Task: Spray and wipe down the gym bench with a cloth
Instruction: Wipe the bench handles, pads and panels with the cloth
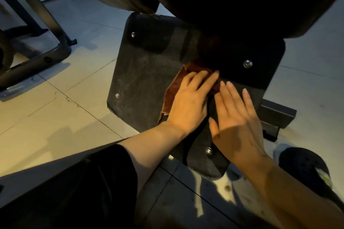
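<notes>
I press my left hand [188, 98], fingers flat, on the brown cloth [170, 96] to scrub the bench's base plate [141, 72], while my right hand [236, 117], open at four o'clock, steadies me.

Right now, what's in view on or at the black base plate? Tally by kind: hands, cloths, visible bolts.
Hands: 2, left flat on the cloth, right flat on the plate
Cloths: 1, brown
Bolts: 4
Total: 7
</notes>
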The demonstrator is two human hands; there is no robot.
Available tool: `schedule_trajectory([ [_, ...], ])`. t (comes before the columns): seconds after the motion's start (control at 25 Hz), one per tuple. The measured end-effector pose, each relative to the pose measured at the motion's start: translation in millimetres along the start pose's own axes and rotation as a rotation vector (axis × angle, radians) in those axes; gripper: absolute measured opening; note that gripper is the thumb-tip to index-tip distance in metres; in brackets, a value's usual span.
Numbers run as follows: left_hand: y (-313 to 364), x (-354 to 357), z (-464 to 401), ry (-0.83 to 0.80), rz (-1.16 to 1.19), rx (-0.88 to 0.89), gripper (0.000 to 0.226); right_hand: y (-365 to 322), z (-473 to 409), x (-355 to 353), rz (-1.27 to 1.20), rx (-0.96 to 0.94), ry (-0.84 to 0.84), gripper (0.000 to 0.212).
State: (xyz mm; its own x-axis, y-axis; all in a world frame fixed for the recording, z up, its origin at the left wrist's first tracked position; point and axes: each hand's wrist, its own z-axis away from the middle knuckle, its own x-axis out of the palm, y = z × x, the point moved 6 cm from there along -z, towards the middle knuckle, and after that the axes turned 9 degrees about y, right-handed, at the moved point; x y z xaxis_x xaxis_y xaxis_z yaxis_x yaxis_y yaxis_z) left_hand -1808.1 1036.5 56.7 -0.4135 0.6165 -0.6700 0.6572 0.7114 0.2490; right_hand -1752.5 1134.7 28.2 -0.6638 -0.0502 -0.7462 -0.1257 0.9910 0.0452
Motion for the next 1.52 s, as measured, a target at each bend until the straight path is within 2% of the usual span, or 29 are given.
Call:
schedule_trajectory([
  [0.04,-4.9,-1.5,5.3,-0.046,-0.02,0.051,0.066,2.1,5.7,-3.1,-0.002,0.016,-0.002,0.06],
  [0.08,-20.8,-4.6,9.0,-0.065,-0.035,-0.017,0.069,2.7,10.9,-5.6,-0.003,0.03,-0.009,0.064],
  [0.2,-62.5,-14.4,34.3,-0.012,-0.062,-0.553,0.065,5.0,31.9,-14.1,-0.005,0.044,-0.044,0.07],
  [0.24,-50.6,-14.0,39.8,-0.006,-0.067,-0.588,0.064,6.8,39.7,-16.6,-0.008,0.038,-0.056,0.07],
  [0.28,-27.4,-10.8,41.2,-0.016,-0.048,-0.512,0.063,8.4,46.9,-19.1,0.001,0.028,-0.07,0.07],
  [0.4,53.6,5.4,37.1,-0.116,0.121,-0.053,0.063,14.6,57.0,-26.6,0.03,0.02,-0.086,0.062],
  [0.44,63.6,8.3,29.3,-0.125,0.145,0.0,0.062,16.8,57.1,-28.8,0.03,0.036,-0.079,0.06],
  [0.48,61.1,10.2,17.5,-0.085,0.152,-0.067,0.062,18.8,57.6,-30.8,0.034,0.05,-0.077,0.06],
  [0.56,52.1,11.2,2.3,0.023,0.143,-0.316,0.059,24.7,59.2,-33.6,0.044,0.072,-0.072,0.064],
  [0.6,57.9,13.0,2.0,0.038,0.119,-0.338,0.057,28.1,60.8,-34.7,0.035,0.086,-0.066,0.065],
  [0.76,89.4,16.5,24.9,-0.083,0.132,-0.054,0.052,45.3,61.5,-50.3,-0.104,0.279,-0.006,0.061],
  [0.84,87.6,9.7,31.4,-0.131,0.192,-0.028,0.054,47.8,56.8,-58.7,-0.27,0.397,-0.037,0.071],
  [0.92,86.4,0.5,33.5,-0.071,0.321,-0.17,0.053,33.6,50.3,-61.7,-0.45,0.353,-0.148,0.084],
  [1.0,89.2,-12.2,38.0,0.038,0.507,-0.41,0.047,18.9,41.4,-63.5,-0.512,0.272,-0.242,0.09],
  [1.08,91.5,-24.6,42.4,0.121,0.675,-0.565,0.039,14.1,25.5,-67.6,-0.539,0.267,-0.203,0.078],
  [1.16,82.9,-38.1,41.8,0.181,0.772,-0.632,0.033,8.7,6.1,-73.7,-0.606,0.227,-0.123,0.064],
  [1.24,62.9,-45.3,41.9,0.223,0.71,-0.697,0.038,3.4,-8.1,-78.4,-0.616,0.139,-0.047,0.053],
  [1.32,36.8,-41.6,52.1,0.188,0.442,-0.783,0.047,7.8,-13.7,-74.7,-0.469,0.098,0.017,0.047],
  [1.4,20.5,-29.4,69.3,0.046,0.186,-0.818,0.051,11.8,-15.4,-59.6,-0.273,0.099,-0.071,0.058],
  [1.48,17.8,-17.7,83.5,-0.029,0.132,-0.799,0.055,4.4,-13.0,-40.3,-0.145,0.007,-0.224,0.075],
  [1.52,17.4,-14.2,88.9,-0.029,0.127,-0.796,0.057,-4.2,-10.7,-32.1,-0.065,-0.101,-0.281,0.073],
])
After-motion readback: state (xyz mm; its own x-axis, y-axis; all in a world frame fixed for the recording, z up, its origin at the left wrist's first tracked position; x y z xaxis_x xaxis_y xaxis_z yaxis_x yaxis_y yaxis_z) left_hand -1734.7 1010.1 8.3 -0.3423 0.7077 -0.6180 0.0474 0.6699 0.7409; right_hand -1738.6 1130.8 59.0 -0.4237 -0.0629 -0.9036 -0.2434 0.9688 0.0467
